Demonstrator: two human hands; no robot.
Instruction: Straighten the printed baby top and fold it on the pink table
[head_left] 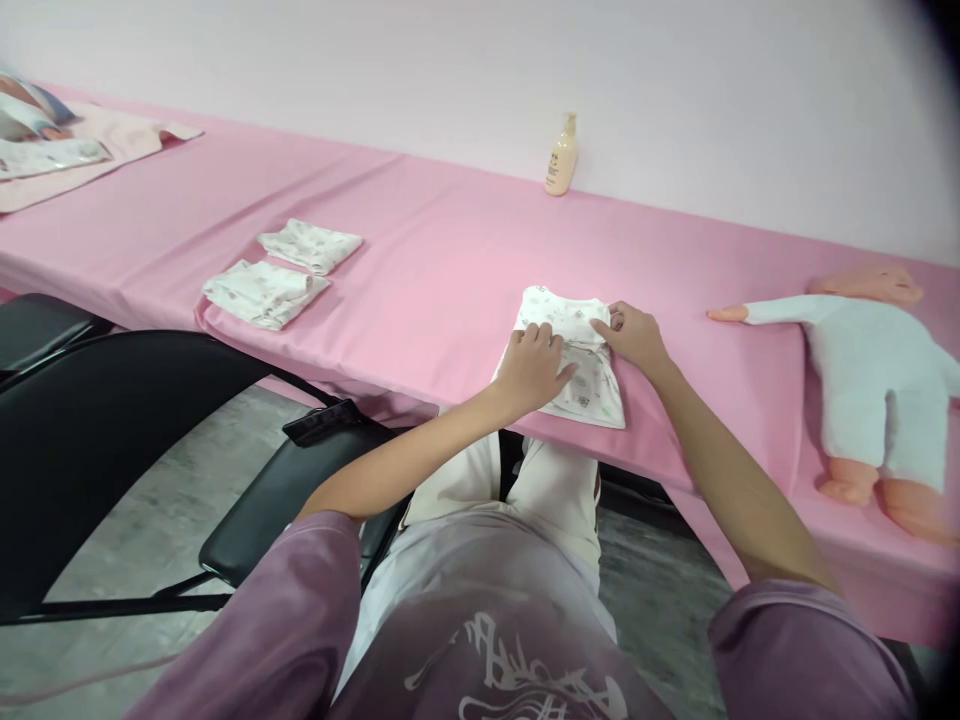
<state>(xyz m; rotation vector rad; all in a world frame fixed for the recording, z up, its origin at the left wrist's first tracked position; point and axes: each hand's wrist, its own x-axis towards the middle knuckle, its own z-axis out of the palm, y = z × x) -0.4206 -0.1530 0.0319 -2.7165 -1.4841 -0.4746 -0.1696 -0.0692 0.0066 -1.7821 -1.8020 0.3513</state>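
Note:
A white baby shirt (589, 395) with a small print lies partly folded on the pink-covered table, near its front edge. Across its left side rests my left hand (529, 370), palm down, thumb and fingers apart on the cloth. My right hand (634, 335) pinches the shirt's upper right edge between thumb and curled fingers. Part of the shirt's left side is hidden under my left hand. Further left on the table are two folded printed garments, a nearer one (262, 293) and a farther one (311, 245).
A pump bottle (561, 160) stands by the wall. To the right lies a baby doll (862, 370) in pale clothing. A pink cloth (142, 150) with another partly visible doll and a garment lies far left. Black folding chairs (270, 520) stand left along the table (435, 270).

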